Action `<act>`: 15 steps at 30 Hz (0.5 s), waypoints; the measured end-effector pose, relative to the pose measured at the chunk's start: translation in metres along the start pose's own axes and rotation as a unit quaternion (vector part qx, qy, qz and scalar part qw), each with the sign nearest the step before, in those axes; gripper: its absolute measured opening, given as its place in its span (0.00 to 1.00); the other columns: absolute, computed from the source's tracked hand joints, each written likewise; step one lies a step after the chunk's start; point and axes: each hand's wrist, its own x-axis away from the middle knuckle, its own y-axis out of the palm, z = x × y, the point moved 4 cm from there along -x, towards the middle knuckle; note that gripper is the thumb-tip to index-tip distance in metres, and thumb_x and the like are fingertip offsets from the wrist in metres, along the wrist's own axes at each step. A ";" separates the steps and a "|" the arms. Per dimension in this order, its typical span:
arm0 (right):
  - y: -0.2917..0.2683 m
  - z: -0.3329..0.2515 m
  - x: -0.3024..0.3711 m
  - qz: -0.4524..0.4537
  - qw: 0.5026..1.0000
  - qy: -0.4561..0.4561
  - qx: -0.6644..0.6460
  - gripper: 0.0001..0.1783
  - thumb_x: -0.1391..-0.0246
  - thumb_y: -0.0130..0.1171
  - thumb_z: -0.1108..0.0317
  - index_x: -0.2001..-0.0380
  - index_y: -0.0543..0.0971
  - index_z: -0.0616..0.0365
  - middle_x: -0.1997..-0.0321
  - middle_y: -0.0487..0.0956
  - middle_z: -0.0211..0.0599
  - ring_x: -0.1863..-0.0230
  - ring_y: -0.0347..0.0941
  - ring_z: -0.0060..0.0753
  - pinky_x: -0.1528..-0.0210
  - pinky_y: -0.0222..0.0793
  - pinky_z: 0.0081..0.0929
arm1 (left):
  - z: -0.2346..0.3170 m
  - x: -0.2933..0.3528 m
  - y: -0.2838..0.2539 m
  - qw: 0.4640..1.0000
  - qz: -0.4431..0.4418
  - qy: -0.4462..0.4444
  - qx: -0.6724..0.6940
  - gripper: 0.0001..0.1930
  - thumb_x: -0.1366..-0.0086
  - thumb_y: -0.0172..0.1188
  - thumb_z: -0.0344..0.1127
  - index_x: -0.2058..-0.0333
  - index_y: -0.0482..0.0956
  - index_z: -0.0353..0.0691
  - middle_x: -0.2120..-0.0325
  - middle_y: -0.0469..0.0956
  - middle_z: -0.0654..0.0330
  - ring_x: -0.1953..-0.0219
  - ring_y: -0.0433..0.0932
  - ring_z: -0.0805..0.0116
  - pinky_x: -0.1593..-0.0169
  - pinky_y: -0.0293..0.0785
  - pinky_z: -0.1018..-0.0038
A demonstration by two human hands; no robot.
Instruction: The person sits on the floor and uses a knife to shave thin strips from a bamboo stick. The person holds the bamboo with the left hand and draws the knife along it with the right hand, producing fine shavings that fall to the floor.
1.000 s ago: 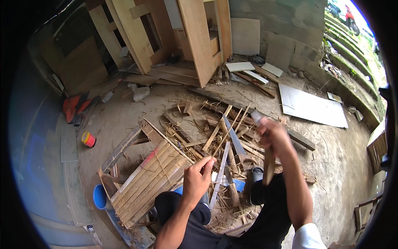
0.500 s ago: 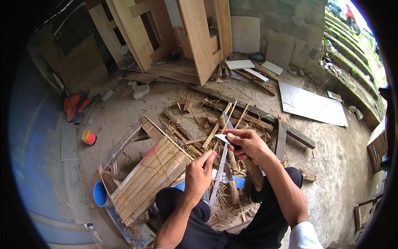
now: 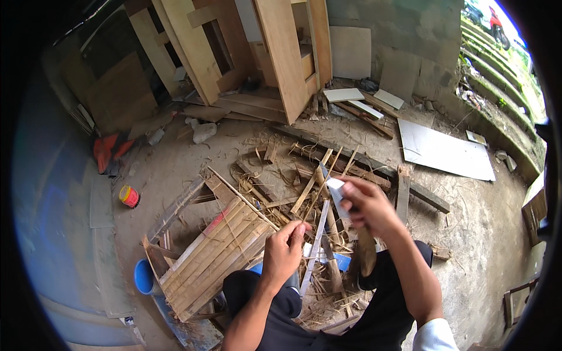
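My left hand [image 3: 285,248] is pinched closed at the middle, thumb against forefinger. A thin wooden strip [image 3: 331,165] seems to run up and away from its fingertips; the end in the pinch is too small to see clearly. My right hand [image 3: 370,207], smeared by motion, is wrapped round a knife [image 3: 338,193]. The knife's pale, wide blade points up and left, apart from my left hand, and its handle is hidden in my fingers. Just below my right hand stands a rounded brown piece of wood [image 3: 367,251].
Wood scraps [image 3: 310,193] and curled shavings cover the ground before my knees. A slatted wooden frame [image 3: 211,251] leans at left, beside a blue bucket [image 3: 143,275]. A small yellow-and-red tub [image 3: 129,196] stands farther left. A white board [image 3: 445,150] lies at right; wooden panels [image 3: 281,58] stand behind.
My right hand with the knife has moved right and slightly down, away from my left fingertips, and the blade has turned upward. My left hand stays nearly in place, still pinched.
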 end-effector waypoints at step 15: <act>0.049 -0.013 0.008 -0.179 0.975 0.132 -0.016 0.14 0.36 0.50 0.57 0.58 0.77 0.54 0.79 0.69 0.19 0.85 0.56 0.10 0.85 0.52 0.12 | 0.006 0.007 0.006 0.999 -0.009 0.013 0.051 0.12 0.31 0.51 0.37 0.66 0.78 0.35 0.83 0.64 0.72 0.80 0.58 0.85 0.77 0.54 0.82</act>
